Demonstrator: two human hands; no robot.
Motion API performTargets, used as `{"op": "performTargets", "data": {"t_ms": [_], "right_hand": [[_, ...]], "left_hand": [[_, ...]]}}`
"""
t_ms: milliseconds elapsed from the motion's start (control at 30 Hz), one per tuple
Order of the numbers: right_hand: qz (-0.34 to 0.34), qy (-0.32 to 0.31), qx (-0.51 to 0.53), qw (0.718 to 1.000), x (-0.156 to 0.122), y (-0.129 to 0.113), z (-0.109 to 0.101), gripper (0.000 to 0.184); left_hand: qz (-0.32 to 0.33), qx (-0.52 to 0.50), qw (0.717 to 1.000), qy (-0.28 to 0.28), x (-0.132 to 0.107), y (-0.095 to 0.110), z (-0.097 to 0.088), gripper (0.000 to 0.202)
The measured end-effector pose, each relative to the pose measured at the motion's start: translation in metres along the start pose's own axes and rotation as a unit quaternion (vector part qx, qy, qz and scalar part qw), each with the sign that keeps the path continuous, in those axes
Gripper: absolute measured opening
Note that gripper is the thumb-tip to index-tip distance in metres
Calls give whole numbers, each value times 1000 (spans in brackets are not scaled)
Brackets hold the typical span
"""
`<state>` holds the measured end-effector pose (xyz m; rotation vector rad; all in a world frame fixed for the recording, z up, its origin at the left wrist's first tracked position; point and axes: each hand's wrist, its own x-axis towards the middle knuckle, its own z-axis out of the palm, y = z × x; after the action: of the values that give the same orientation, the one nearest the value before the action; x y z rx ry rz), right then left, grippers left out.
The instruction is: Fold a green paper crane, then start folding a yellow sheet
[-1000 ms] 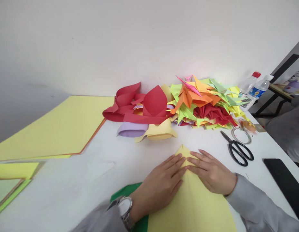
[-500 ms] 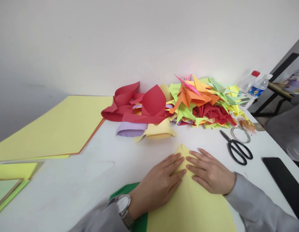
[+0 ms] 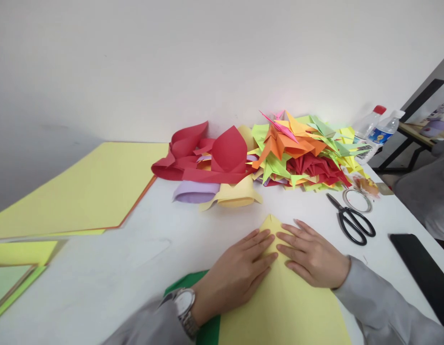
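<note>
We see two bare hands on one yellow paper (image 3: 286, 311) at the near side of the white table (image 3: 110, 282), a little right of the middle; its pointed tip looks to the far side. The left hand (image 3: 238, 270) lies on the left edge of this tip, and the right hand (image 3: 310, 254) lies on the right edge. Both hands are open, with the fingers spread on the paper, and they do not grip it around. On the left wrist we see a watch (image 3: 185, 302). A green paper (image 3: 209, 330) shows beside the yellow one, partly hidden by the left arm.

To the right, near the right hand, lie black scissors (image 3: 344, 210), and just beyond them a roll of tape (image 3: 346, 199). Nearer, at the right edge, there is a flat black object (image 3: 423, 278). On the far side, a pile of folded papers (image 3: 304, 148) and red paper shapes (image 3: 229, 151) occupy the place before the wall (image 3: 171, 62). Two bottles (image 3: 383, 132) stand at far right. On the left we find large yellow sheets (image 3: 81, 191) and, nearer, a smaller stack (image 3: 13, 278).
</note>
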<state>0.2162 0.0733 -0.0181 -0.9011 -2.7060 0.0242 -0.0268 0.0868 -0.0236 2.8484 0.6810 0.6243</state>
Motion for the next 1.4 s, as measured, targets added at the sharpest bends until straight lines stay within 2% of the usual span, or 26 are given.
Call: {"op": "performTargets", "data": {"t_ms": [233,433,633,800,1400], "right_hand": [[1,6,5,1000,0,0,0,33],[0,7,10,1000,-1,0,0,32],[4,8,8,1000,-1,0,0,33],[10,-4,2,1000,0,0,-1,36],[1,-8,10,1000,0,0,1,35]], "left_hand": [[-12,-11,1000,-8,-1,0,-1,33],[-55,-40,998,-2,-6,-6,-3,34],[-30,-38,999,-1,-8,-8,-1,40],[-36,-23,999,-5,-6,-3,-4,50],[-14,-32,999,-11,-4,-6,-3,46]]}}
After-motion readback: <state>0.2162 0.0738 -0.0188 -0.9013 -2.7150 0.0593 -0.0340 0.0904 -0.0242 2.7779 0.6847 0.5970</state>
